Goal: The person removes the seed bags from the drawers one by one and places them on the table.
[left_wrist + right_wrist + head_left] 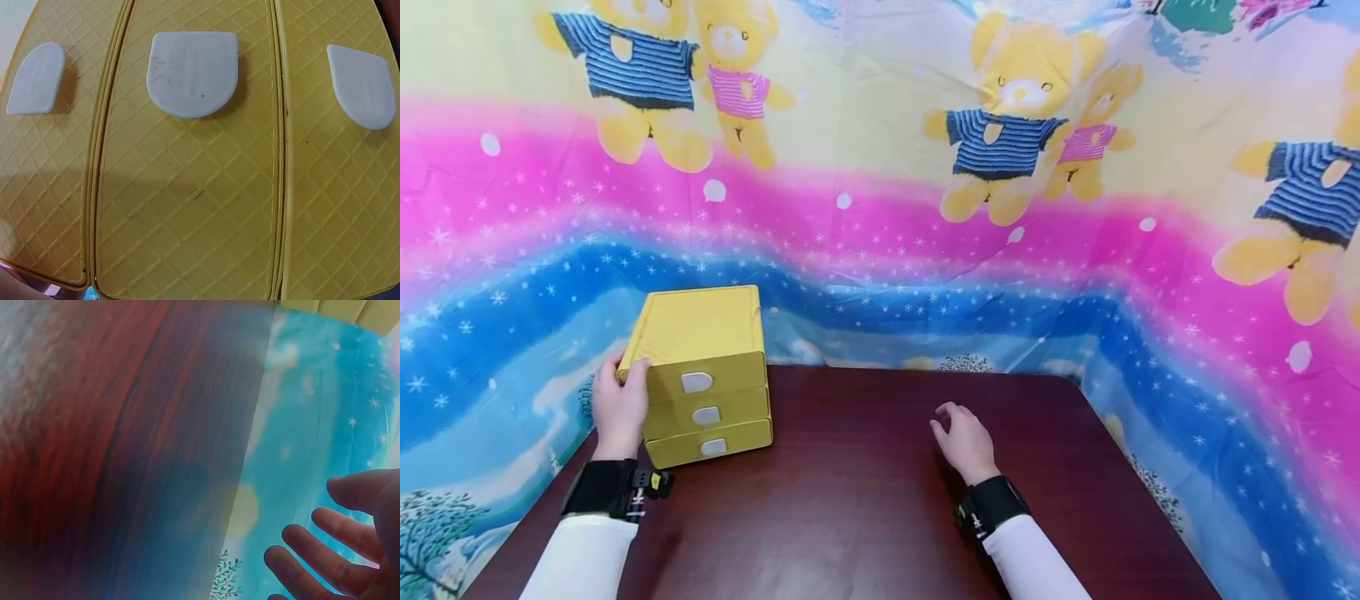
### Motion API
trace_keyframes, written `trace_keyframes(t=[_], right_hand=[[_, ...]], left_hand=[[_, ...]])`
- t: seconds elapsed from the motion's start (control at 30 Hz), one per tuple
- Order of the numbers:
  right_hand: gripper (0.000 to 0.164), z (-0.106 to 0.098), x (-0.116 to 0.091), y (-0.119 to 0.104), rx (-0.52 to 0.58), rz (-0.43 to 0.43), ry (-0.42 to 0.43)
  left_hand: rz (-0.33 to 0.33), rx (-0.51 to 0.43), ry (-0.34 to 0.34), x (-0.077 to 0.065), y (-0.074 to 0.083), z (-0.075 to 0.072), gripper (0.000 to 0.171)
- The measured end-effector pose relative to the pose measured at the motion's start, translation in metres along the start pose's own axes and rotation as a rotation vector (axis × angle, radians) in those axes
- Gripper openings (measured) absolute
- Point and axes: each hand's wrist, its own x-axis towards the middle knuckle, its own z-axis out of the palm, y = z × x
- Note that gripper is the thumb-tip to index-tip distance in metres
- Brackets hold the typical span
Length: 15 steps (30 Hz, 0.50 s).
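Note:
A yellow three-drawer storage box point(700, 325) stands on the left part of the table. Each drawer front carries a pale rounded pull tab point(194, 74). My left hand point(620, 408) grips the box's upper front left corner, thumb at the front edge and fingers along the left side. In the left wrist view the drawer fronts fill the picture, and only a sliver of the hand shows at the lower left. Apart from the box, my right hand point(967, 442) hovers over the table's right half. Its fingers point(325, 556) are spread and loosely bent, holding nothing.
The dark reddish-brown table point(850, 500) has a rounded far right corner. Behind it and along both sides hangs a cloth point(865, 225) printed with bears and snowflakes. Black straps with small cameras circle the left wrist point(598, 490) and the right wrist point(996, 504).

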Motion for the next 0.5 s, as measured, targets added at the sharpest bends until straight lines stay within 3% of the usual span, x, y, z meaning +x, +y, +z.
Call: trace_keyframes(t=[0.5], right_hand=[[0.026, 0.002, -0.001, 0.002, -0.01, -0.005, 0.0]], left_hand=[[0.087, -0.03, -0.009, -0.01, 0.005, 0.024, 0.062]])
